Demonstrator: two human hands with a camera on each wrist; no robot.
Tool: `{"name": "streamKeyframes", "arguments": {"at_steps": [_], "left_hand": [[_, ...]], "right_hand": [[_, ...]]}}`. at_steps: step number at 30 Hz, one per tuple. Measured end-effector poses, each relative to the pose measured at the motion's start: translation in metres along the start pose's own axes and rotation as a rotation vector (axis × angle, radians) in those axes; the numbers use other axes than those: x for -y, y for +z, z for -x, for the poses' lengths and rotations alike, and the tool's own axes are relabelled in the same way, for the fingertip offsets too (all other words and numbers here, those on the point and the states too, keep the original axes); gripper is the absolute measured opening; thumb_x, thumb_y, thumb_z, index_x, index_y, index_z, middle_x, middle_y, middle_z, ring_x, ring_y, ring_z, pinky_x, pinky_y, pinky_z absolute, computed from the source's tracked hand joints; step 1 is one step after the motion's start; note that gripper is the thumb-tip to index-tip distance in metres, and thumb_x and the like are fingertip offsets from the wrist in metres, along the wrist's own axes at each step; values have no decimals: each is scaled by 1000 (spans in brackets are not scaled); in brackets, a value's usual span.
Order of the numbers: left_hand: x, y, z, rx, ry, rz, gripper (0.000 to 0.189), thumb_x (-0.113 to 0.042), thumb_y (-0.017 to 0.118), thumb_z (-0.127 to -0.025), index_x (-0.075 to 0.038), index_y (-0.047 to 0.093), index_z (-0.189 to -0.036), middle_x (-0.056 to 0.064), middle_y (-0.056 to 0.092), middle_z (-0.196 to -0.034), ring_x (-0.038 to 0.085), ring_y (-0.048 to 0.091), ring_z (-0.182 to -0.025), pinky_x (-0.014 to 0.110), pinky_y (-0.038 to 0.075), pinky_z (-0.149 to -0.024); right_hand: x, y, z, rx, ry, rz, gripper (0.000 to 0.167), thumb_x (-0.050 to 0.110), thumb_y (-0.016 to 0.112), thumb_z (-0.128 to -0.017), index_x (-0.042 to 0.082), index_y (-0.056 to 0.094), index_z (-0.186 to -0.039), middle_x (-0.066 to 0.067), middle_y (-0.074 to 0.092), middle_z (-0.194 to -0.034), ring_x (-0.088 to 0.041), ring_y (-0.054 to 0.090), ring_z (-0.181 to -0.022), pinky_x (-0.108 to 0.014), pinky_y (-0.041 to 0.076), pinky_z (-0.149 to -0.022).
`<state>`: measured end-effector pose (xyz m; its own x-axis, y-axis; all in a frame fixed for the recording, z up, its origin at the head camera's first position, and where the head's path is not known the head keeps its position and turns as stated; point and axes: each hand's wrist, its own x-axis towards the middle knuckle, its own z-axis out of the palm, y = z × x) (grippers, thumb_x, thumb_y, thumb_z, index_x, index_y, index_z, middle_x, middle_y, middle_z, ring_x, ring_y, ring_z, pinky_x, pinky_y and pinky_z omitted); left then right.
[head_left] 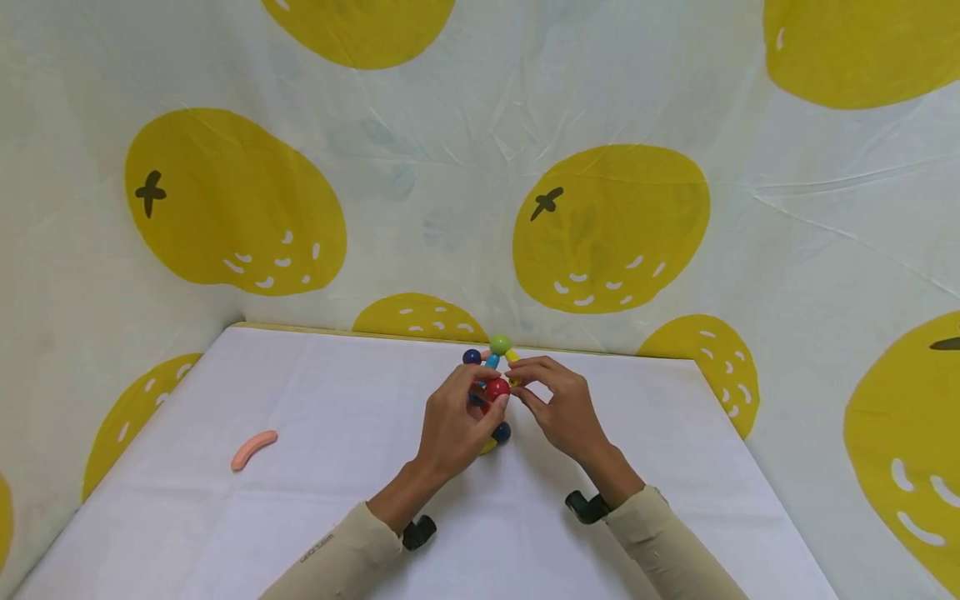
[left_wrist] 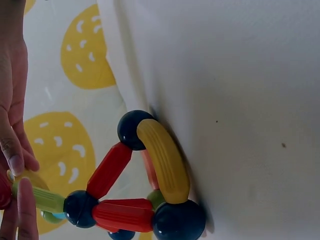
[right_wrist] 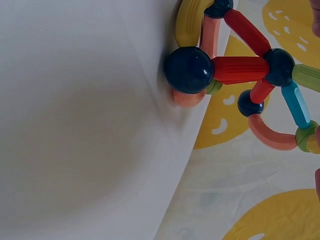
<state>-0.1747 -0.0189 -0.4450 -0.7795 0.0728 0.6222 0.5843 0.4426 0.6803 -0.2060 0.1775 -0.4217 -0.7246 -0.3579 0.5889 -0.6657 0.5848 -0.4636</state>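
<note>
A ball-and-stick construction toy (right_wrist: 240, 68) stands near the far edge of the table, with dark blue balls joined by red, yellow, pink, green and blue sticks. My left hand (head_left: 454, 421) holds a red ball (head_left: 497, 389) between thumb and fingers at the upper front of it. A green stick (left_wrist: 49, 201) runs from that ball to a dark blue ball (left_wrist: 80, 208). Close by on the right, my right hand (head_left: 561, 408) pinches a yellow stick (head_left: 512, 356) that hangs from the green ball (head_left: 500, 344) at the top. The fingers partly hide this stick's lower end.
A loose pink curved stick (head_left: 253, 450) lies on the left part of the white table (head_left: 172, 517). Behind the table hangs a pale cloth (head_left: 442, 200) printed with yellow fruit. Each wrist carries a black camera mount (head_left: 586, 506).
</note>
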Motion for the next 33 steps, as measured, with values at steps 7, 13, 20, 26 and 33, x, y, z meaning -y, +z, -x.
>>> {"name": "streamKeyframes", "arguments": {"at_steps": [7,13,20,26,33], "left_hand": [[3,-4,6,-12,-120,139,36,-24,80,-97,-17,65,-128,0,72,-116,13,73,-96,25,62,-71],[6,-12,7,2,-277,307,28,-27,72,-103,-22,63,-130,0,70,-120,18,70,-96,27,63,-73],[8,-27,8,-3,-344,314,27,-24,68,-106,-28,64,-132,-3,67,-124,22,65,-100,27,61,-70],[14,-40,12,2,-363,258,27,-29,67,-106,-28,63,-133,-5,67,-125,20,65,-102,24,58,-69],[26,-60,15,-25,-408,249,30,-27,71,-104,-24,64,-133,-2,67,-126,23,66,-100,28,62,-71]], "right_hand": [[2,-1,0,-22,-14,-9,29,9,86,-89,14,80,-117,0,78,-120,-15,77,-104,-38,62,-96],[1,0,0,-34,-27,-22,28,11,85,-90,15,80,-116,0,79,-120,-16,77,-108,-37,60,-99],[3,1,1,-42,-43,-27,29,7,86,-88,15,80,-115,0,79,-121,-16,77,-108,-36,61,-98],[3,1,1,-43,-33,-30,30,4,87,-86,14,80,-114,1,78,-121,-17,75,-115,-39,59,-102],[4,2,3,-30,-26,-20,30,7,87,-88,16,79,-116,2,78,-122,-17,75,-116,-39,60,-101]]}}
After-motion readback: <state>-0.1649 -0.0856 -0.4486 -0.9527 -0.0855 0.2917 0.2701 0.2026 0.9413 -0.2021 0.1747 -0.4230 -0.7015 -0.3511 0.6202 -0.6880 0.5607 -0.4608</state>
